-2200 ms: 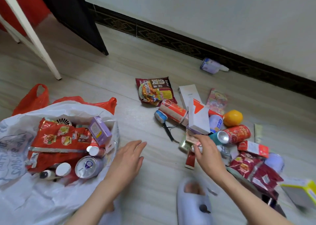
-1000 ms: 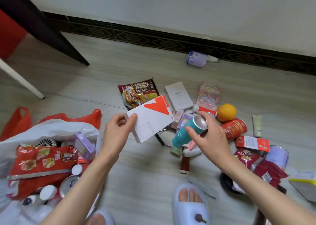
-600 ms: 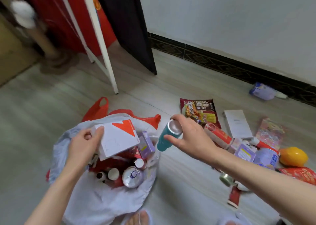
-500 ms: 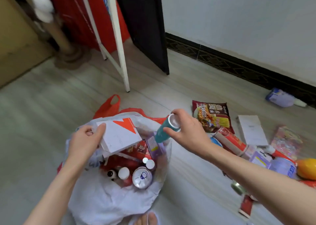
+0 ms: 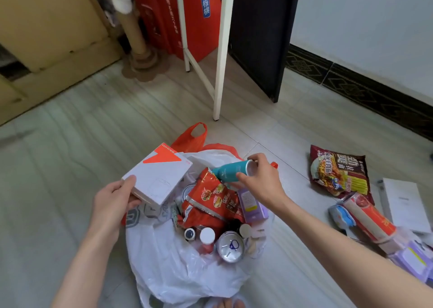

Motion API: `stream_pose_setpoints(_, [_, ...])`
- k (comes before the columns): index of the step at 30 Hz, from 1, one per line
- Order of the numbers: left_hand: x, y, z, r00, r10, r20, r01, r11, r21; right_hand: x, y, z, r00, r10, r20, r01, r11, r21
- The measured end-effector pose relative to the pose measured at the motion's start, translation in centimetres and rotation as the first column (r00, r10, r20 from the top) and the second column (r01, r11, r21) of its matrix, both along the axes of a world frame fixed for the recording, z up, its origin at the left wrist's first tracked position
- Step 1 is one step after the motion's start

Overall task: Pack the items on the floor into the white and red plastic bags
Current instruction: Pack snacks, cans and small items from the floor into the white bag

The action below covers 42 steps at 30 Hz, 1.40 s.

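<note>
My left hand (image 5: 112, 201) grips a white box with an orange corner (image 5: 159, 176) over the left rim of the white plastic bag (image 5: 178, 270). My right hand (image 5: 262, 181) holds a teal bottle (image 5: 230, 170) by its base, tilted neck-down over the bag's mouth. Inside the bag lie red snack packets (image 5: 208, 200), a purple box (image 5: 251, 205), a silver can (image 5: 230, 246) and small bottles. The red plastic bag (image 5: 192, 137) sticks out behind the white one. On the floor to the right lie a noodle packet (image 5: 337, 169), a red-white tube (image 5: 370, 216) and a white box (image 5: 405, 204).
A white frame leg (image 5: 221, 57) stands just behind the bags, with a black panel (image 5: 262, 33) and a red carton (image 5: 173, 14) further back. A dark skirting runs along the wall at right. My toes (image 5: 230, 304) show at the bottom edge.
Both hands carried the white box and the teal bottle from the pile over to the white bag. The bottle has tipped neck-down over the mouth, and the view has swung left.
</note>
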<state>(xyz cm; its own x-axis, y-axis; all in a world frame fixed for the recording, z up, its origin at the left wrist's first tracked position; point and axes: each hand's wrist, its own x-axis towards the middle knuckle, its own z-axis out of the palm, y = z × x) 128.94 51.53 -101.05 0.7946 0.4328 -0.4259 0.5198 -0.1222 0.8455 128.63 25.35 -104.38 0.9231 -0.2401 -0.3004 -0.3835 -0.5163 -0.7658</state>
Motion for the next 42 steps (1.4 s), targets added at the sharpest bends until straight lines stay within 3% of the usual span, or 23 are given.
stream_pose_setpoints(3, [-0.4, 1.1, -0.6, 0.998, -0.019, 0.068, 0.011, 0.993, 0.116, 0.8, 1.3, -0.5, 0.998, -0.06, -0.003, 0.061, 0.997, 0.043])
stream_pose_setpoints(7, [-0.6, 1.3, -1.3, 0.969, -0.208, 0.133, 0.163, 0.943, 0.292, 1.3, 3.0, -1.3, 0.992, -0.122, 0.034, 0.118, 0.989, 0.095])
stream_pose_setpoints(13, [-2.4, -0.1, -4.9, 0.95, -0.311, -0.019, 0.279, 0.822, 0.497, 1.9, 4.6, -1.3, 0.987, -0.153, 0.039, 0.14, 0.964, 0.224])
stream_pose_setpoints(16, [-3.3, -0.8, -6.5, 0.909, -0.404, -0.106, 0.383, 0.704, 0.598, 2.2, 4.8, -1.0, 0.983, -0.173, 0.064, 0.15, 0.952, 0.266])
stream_pose_setpoints(20, [-3.7, -0.9, -6.7, 0.894, -0.448, -0.011, 0.406, 0.798, 0.445, 2.6, 5.0, 0.0, 0.976, -0.179, 0.122, 0.142, 0.955, 0.261])
stream_pose_setpoints(22, [-3.3, 0.5, -7.3, 0.933, -0.358, 0.028, 0.289, 0.795, 0.534, 2.6, 5.2, 0.5, 0.975, -0.155, 0.161, 0.109, 0.959, 0.263])
stream_pose_setpoints(25, [-2.9, 3.3, -8.2, 0.979, -0.193, -0.063, 0.193, 0.79, 0.582, 2.5, 6.1, 1.3, 0.98, -0.029, 0.196, -0.024, 0.965, 0.261])
stream_pose_setpoints(28, [-3.1, 4.1, -8.6, 0.966, -0.151, -0.211, 0.223, 0.898, 0.38, 2.0, 7.5, 1.4, 0.975, 0.116, 0.187, -0.164, 0.95, 0.265])
stream_pose_setpoints(35, [-2.9, 4.1, -5.3, 0.996, -0.093, 0.016, 0.069, 0.836, 0.545, 1.5, 10.5, 0.8, 0.872, 0.391, 0.296, -0.4, 0.916, -0.031])
stream_pose_setpoints(37, [-3.2, 4.5, -4.0, 0.993, -0.111, 0.047, 0.066, 0.824, 0.563, 1.6, 11.3, 1.0, 0.812, 0.484, 0.326, -0.475, 0.873, -0.112])
stream_pose_setpoints(42, [-4.4, 4.4, -3.3, 0.988, -0.147, 0.055, 0.088, 0.806, 0.585, 1.1, 13.5, 0.2, 0.681, 0.711, 0.177, -0.647, 0.697, -0.309])
